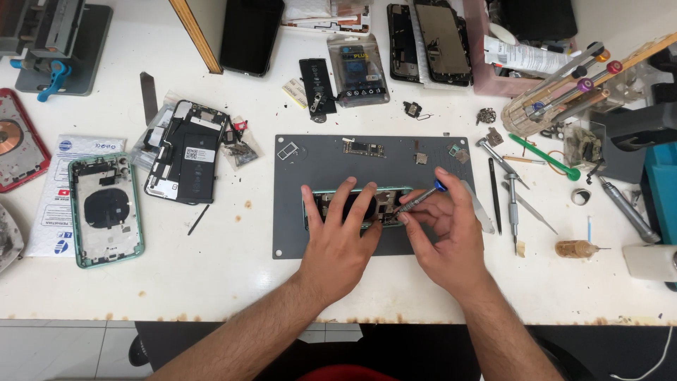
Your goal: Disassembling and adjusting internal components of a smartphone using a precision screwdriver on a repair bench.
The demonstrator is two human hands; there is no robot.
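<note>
An opened green phone housing [381, 205] lies on a dark grey work mat [310, 162]. My left hand [343, 236] rests flat on the housing with its fingers spread, pressing it down. My right hand [444, 229] pinches a small screwdriver [421, 197] with a blue cap. The screwdriver's tip touches the inside of the housing near its right end. A small circuit board [364, 148] and a few tiny parts lie on the mat's far side.
A second green housing [106, 209] and an opened black phone [187, 152] lie at the left. Screwdrivers and tweezers [513, 201] lie right of the mat. A holder with tools [557, 88], phone screens [441, 39] and a battery pack [358, 70] stand farther back.
</note>
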